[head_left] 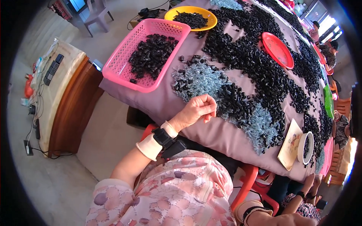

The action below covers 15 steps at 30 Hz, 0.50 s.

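My left hand (200,108) is above the near edge of the cloth-covered table, its fingers curled and pinched together. Whatever may be between those fingertips is too small or hidden to make out. Just beyond it lies a heap of small clear, bluish pieces (205,79), mixed with small black plastic parts (245,49) that spread across the table. My right hand (286,220) is low at the bottom right, off the table's near side, with its fingers cut off by the frame. A pink perforated basket (109,71) with black parts inside stands left of the heap.
A yellow plate (169,15) of black pieces sits behind the basket, and a red plate (278,51) rests among the parts. A booklet (289,145) and a white round container (301,148) lie at right. Other people sit along the table; a wooden cabinet (69,109) stands left.
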Motion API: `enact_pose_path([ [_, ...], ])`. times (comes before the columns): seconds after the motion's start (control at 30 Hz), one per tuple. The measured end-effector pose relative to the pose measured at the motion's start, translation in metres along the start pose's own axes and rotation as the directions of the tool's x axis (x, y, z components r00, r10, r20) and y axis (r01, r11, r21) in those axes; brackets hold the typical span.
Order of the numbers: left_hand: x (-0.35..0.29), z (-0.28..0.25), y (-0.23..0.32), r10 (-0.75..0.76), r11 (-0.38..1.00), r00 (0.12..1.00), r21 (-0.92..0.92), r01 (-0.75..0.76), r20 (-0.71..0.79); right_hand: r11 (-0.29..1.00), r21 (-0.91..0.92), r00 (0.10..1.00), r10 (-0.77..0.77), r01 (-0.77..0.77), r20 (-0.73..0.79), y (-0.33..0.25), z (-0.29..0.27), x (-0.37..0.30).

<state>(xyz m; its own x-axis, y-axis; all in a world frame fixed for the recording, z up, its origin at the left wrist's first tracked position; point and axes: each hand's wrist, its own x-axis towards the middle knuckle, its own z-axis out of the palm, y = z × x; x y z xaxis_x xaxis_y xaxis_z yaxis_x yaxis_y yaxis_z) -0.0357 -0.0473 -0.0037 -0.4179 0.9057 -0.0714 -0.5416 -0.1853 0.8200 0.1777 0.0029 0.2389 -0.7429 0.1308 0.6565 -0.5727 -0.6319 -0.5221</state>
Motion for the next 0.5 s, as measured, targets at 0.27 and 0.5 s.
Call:
enact_pose_path([
  [0.27, 0.0, -0.003, -0.002, -0.001, 1.0, 1.0, -0.008, 0.001, 0.001, 0.992, 0.084, 0.979, 0.082, -0.099, 0.188, 0.003, -0.015, 0.01],
  [0.5, -0.001, -0.007, -0.002, 0.017, 0.999, 0.999, -0.037, -0.016, 0.033, 0.906, 0.331, 0.957, 0.288, -0.264, -0.026, 0.041, -0.05, -0.004],
])
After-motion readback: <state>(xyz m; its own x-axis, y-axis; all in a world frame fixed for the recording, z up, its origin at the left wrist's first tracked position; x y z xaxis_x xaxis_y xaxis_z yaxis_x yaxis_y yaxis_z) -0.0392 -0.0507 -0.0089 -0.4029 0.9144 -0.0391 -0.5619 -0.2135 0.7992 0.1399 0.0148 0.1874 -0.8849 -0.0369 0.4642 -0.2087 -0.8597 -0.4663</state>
